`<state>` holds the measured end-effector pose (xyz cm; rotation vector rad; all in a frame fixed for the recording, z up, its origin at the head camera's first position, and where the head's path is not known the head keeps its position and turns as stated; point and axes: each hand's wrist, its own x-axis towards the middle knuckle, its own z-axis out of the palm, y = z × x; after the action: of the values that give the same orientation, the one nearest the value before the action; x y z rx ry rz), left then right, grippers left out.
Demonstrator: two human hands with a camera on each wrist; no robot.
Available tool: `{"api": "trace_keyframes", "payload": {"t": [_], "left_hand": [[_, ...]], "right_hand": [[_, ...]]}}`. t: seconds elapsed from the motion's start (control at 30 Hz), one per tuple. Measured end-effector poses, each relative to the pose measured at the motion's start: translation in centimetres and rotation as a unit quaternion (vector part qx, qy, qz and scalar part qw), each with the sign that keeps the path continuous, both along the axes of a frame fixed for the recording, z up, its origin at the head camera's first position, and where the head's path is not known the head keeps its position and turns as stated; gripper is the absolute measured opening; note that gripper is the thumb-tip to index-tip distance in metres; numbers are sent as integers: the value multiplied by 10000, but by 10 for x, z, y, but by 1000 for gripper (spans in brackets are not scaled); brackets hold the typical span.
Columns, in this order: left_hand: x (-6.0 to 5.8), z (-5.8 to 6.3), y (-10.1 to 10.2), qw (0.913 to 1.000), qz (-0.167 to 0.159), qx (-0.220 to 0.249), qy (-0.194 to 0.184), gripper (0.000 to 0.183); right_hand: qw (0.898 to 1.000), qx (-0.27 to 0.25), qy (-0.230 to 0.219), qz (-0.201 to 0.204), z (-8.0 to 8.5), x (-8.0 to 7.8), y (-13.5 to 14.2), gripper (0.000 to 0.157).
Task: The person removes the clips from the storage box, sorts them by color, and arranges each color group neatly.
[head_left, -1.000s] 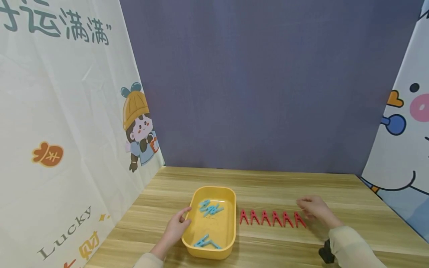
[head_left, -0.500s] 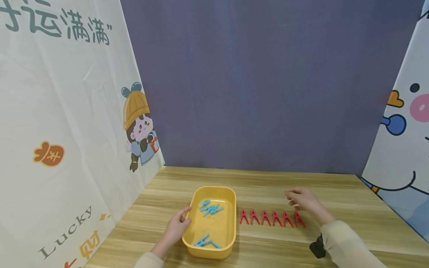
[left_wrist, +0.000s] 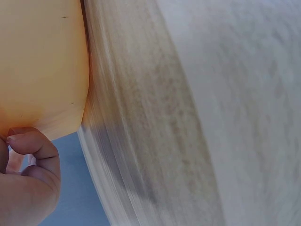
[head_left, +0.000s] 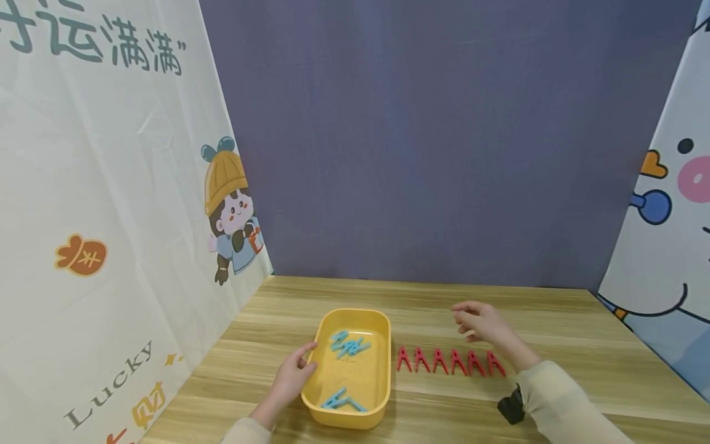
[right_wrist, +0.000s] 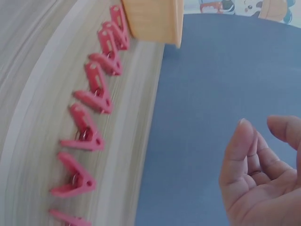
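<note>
My left hand [head_left: 289, 377] grips the left rim of a yellow plastic basin [head_left: 318, 394]. Its curled finger and thumb [left_wrist: 35, 155] also meet the basin's wall in the left wrist view. Inside the basin lie light blue clothespins, one cluster [head_left: 349, 346] towards the back and a few pieces [head_left: 341, 401] at the front. To the basin's right, several red clothespins [head_left: 438, 362] stand apart in a row. My right hand [head_left: 485, 324] hovers above and behind this row, holding nothing; the right wrist view shows its thumb and fingers [right_wrist: 235, 150] apart.
A wooden table [head_left: 444, 407] carries everything. A dark blue-grey backdrop [head_left: 432, 154] rises behind it, with a printed white curtain [head_left: 138, 203] on the left and another printed panel on the right. A black object [head_left: 511, 406] is at the right sleeve.
My right hand has moved left and slightly away from me, from beside the rightmost red clothespin to behind the row. The left hand, basin and clothespins have stayed put.
</note>
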<state>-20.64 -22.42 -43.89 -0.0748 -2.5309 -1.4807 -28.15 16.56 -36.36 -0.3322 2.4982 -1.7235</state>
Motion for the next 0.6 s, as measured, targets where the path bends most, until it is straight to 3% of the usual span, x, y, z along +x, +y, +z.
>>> {"api": "trace_keyframes", "payload": {"t": [0.6], "left_hand": [[0,0,-1,10000,-27,-2,-70,41]], "right_hand": [[9990,-121,101,407,10,12,-30,39]]}}
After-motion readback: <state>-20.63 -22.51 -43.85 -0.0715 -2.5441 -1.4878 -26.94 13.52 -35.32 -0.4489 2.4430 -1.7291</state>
